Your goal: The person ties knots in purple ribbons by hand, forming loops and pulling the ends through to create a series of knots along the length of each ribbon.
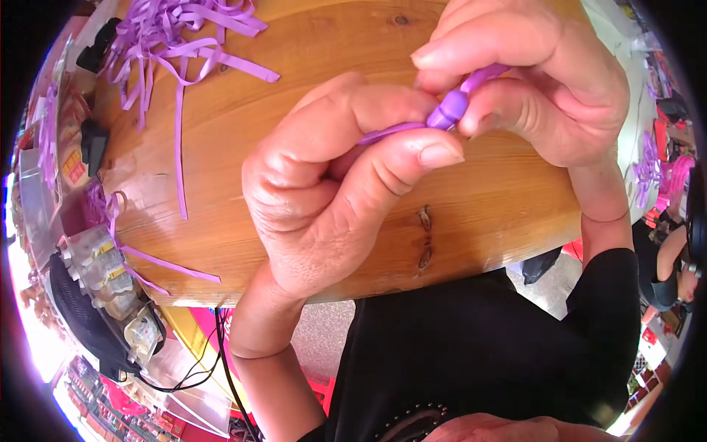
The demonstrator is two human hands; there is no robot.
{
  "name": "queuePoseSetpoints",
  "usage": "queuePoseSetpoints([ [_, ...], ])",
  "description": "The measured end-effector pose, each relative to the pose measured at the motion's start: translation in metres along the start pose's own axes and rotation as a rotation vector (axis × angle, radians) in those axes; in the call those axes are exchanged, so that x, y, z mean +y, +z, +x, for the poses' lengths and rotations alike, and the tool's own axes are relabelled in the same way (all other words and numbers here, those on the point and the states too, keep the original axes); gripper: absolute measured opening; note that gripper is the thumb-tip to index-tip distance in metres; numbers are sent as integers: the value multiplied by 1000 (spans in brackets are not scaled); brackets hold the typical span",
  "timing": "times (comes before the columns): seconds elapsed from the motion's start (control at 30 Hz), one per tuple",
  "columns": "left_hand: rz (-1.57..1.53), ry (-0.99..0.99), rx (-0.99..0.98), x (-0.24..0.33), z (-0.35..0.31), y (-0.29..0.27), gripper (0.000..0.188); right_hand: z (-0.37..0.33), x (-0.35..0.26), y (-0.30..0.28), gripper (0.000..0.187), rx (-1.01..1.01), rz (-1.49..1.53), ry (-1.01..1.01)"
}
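Observation:
Above the wooden table, both hands meet at a small purple plastic clasp [448,110] that joins two lengths of purple ribbon. My left hand [317,184] is closed, its thumb and forefinger pinching the clasp's lower end, where a ribbon [390,132] runs back into the palm. From the upper right, my right hand [552,81] pinches the other ribbon length [486,75] close to the clasp's rounded end. The fingers partly hide the clasp, so I cannot tell whether its halves are fully joined.
A heap of purple ribbons [177,44] lies at the table's far left, with long tails trailing forward. More ribbon [169,264] crosses the near left corner of the wooden table [501,214]. Small packages [103,265] and a black mesh item [77,324] sit beyond the left edge. Black cables [221,346] hang there.

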State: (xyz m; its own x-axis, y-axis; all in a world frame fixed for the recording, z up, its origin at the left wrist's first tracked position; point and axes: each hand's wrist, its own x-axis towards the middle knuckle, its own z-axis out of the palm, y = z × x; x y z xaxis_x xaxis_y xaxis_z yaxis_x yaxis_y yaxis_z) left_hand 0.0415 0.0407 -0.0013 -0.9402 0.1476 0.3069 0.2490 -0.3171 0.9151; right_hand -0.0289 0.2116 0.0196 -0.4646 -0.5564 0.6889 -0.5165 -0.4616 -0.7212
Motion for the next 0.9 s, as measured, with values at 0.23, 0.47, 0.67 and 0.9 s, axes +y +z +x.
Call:
queuePoseSetpoints([
  [0.23,7,-9,31,0,1,0,20,11,-21,-18,30,-195,-461,42],
  [0.47,232,5,-23,4,2,-5,17,10,-24,-16,30,-143,-479,73],
  [0.67,430,112,5,9,2,-1,13,13,-39,-8,22,-187,-762,77],
  [0.9,808,180,-59,14,1,-2,14,13,-40,2,15,-240,-868,57],
])
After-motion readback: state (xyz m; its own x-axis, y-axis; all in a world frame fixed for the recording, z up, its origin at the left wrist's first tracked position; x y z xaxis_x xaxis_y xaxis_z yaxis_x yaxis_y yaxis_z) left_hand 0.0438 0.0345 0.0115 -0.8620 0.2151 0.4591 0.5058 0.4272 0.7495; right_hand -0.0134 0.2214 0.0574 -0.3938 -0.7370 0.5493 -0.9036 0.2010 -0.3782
